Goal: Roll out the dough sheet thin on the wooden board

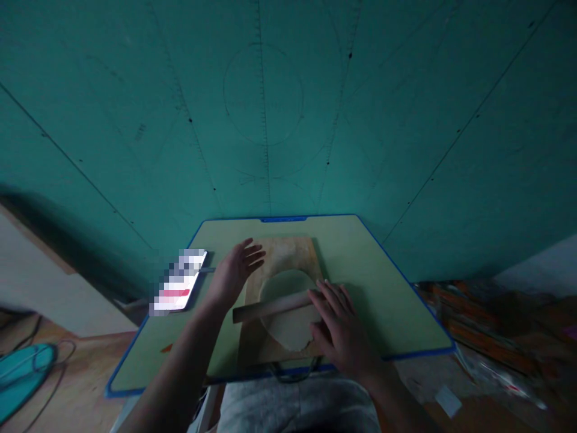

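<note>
A green wall (288, 108) marked with thin lines and a faint circle is filling the view behind a pale tabletop with a blue rim (396, 294), which is standing against it. On the tabletop a wooden board (253, 350) is lying near the middle, reaching close to the near edge and carrying a pale smear toward its far end. A flat, roughly round sheet of dough (283, 329) is resting on the board, its near edge looking a little ragged. Across the dough a rolling pin (270, 308) is lying at a slant — its left end is jutting past the board's left side, its right end is sitting under the fingers of the right hand. To the left, a device with a lit screen (192, 282) is lying near the tabletop's edge, its display partly blurred. The right hand (338, 328) is touching the pin with fingers slightly spread, though whether they are gripping is impossible to tell. The left hand (237, 267) is hovering by the board's left side, fingers extended and somewhat parted, holding nothing. A small orange scrap (166, 348) is lying left of the left forearm.
</note>
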Motion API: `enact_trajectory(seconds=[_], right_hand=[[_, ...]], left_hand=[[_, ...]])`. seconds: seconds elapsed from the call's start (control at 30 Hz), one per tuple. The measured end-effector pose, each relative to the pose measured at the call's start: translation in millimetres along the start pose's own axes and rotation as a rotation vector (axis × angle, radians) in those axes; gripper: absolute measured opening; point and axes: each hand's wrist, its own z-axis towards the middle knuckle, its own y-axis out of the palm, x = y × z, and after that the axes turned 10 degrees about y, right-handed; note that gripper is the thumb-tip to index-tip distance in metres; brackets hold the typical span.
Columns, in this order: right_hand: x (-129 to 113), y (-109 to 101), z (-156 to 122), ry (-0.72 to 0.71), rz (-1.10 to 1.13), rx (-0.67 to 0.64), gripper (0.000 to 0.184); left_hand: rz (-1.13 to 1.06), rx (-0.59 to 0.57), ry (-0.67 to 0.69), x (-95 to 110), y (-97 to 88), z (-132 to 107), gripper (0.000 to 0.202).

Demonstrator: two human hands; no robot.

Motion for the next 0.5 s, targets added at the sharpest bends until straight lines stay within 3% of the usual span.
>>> enact_trajectory(seconds=[0.07,0.3,0.4,0.5], right_hand=[[0.0,0.5,1.0,0.0,0.012,0.005,0.058],[1.5,4.2,2.5,-0.004,0.022,0.024,0.058],[1.1,5.2,3.0,0.009,0.029,0.033,0.06],[0.9,4.9,3.6,0.011,0.026,0.033,0.058]], left_hand=[[-0.168,0.004,-0.086,6.1,0.4,-3.9,0.041],[-0.348,0.05,-0.257,25.9,7.0,-21.6,0.04],[-0.315,0.016,-0.216,29.3,5.8,-29.1,0.041],[-0.089,-0.01,-0.079,26.9,5.7,-38.7,0.05]])
